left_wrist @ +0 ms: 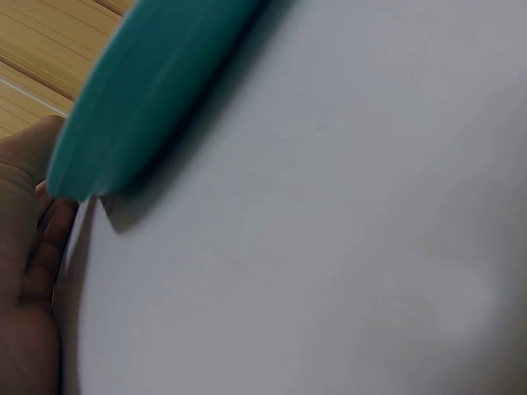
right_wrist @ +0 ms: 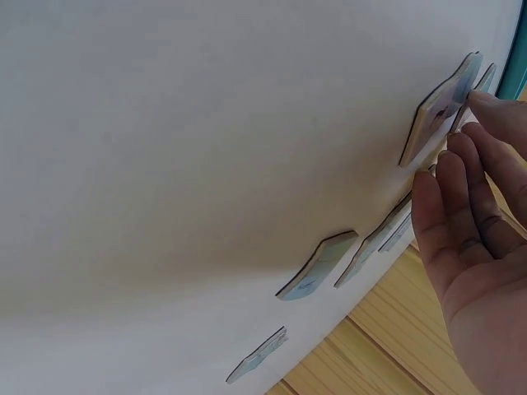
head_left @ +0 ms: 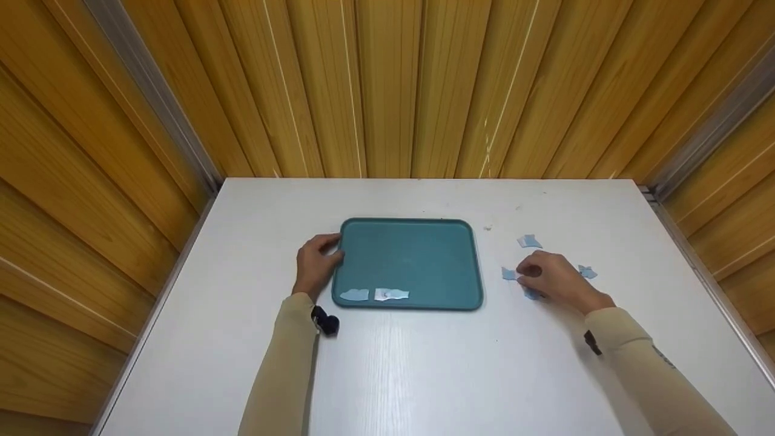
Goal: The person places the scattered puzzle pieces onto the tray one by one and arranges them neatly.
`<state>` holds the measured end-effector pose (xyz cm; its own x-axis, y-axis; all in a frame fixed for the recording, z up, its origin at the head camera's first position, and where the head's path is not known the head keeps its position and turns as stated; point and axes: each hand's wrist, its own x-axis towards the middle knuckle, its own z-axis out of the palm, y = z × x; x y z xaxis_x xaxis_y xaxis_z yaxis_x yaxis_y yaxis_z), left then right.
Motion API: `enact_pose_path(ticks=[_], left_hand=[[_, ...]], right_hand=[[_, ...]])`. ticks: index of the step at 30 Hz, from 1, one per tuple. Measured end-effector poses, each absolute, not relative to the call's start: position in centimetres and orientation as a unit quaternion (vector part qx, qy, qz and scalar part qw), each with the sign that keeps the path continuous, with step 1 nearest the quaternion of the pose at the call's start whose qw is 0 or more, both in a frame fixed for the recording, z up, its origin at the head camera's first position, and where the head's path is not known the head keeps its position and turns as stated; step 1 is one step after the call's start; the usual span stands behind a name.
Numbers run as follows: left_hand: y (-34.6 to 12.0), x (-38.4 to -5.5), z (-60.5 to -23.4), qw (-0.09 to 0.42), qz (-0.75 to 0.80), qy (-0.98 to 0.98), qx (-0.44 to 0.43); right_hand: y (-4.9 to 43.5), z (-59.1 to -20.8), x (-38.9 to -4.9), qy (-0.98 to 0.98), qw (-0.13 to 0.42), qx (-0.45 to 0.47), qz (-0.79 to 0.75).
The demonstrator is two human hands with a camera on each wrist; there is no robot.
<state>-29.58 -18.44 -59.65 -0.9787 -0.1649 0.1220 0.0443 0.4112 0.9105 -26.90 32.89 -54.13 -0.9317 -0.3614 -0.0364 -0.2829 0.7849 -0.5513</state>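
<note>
My left hand (head_left: 315, 264) is at the left side of a teal rectangular tray (head_left: 412, 260), its thumb and fingers holding the rim. In the left wrist view, the thumb and fingers meet the tray's rounded corner (left_wrist: 123, 148). To the tray's right, my right hand (head_left: 554, 278) pinches the edge of a small light-blue jigsaw piece (head_left: 508, 274) between thumb and index finger. Another piece (right_wrist: 440, 107) lies close beside the thumb in the right wrist view. Along the tray's near edge lie a pale blue piece (head_left: 355, 295) and a white-and-blue piece (head_left: 392, 294).
More loose pieces surround the right hand: one behind it (head_left: 530, 241), one to its right (head_left: 587, 272) and one partly under it (head_left: 531, 294). The white table (head_left: 387, 369) meets wood-look panels (head_left: 387, 91) at the back and sides.
</note>
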Motion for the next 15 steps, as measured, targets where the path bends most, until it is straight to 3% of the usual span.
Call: enact_pose_path(ticks=[15], left_hand=[[-18.26,-29.39,-59.49,0.104,-0.543,-0.832,0.034]], right_hand=[[32.77,-54.33,-26.8,0.943,0.063,-0.18,-0.272]])
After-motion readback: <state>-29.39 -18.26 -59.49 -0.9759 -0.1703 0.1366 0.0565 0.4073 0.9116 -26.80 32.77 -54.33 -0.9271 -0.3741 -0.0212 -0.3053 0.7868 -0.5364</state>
